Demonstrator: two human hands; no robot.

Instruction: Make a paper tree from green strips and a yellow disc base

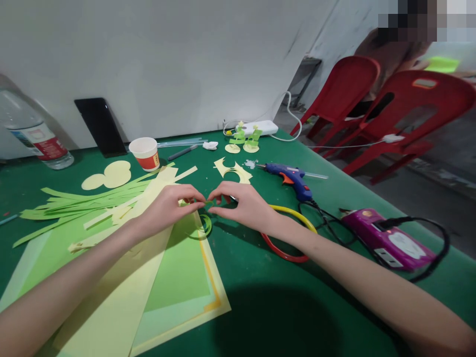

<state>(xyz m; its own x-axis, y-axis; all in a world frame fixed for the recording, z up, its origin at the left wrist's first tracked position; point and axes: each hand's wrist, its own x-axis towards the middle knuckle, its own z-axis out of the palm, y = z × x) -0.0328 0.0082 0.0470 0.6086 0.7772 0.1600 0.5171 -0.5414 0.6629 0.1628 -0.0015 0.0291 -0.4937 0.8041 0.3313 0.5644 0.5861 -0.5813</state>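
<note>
My left hand (174,201) and my right hand (241,201) meet over the middle of the table, fingertips pinched. Between them is a narrow green paper strip (206,225), its lower end curled into a loop below my left fingers. Both hands appear to grip its upper part, though the fingers partly hide it. Under my right forearm lie red and yellow loop handles (293,210), apparently of scissors, partly covered. Beneath my left arm are pale yellow paper sheets (111,307) and a green sheet (182,277). Loose green strips (85,203) fan out on the left.
A blue glue gun (290,176) lies at right, wired near a purple power socket (390,240). Behind are small green paper figures (251,139), a paper cup (145,153), a phone (100,126) and a bottle (40,134). A person sits beyond red chairs (416,109).
</note>
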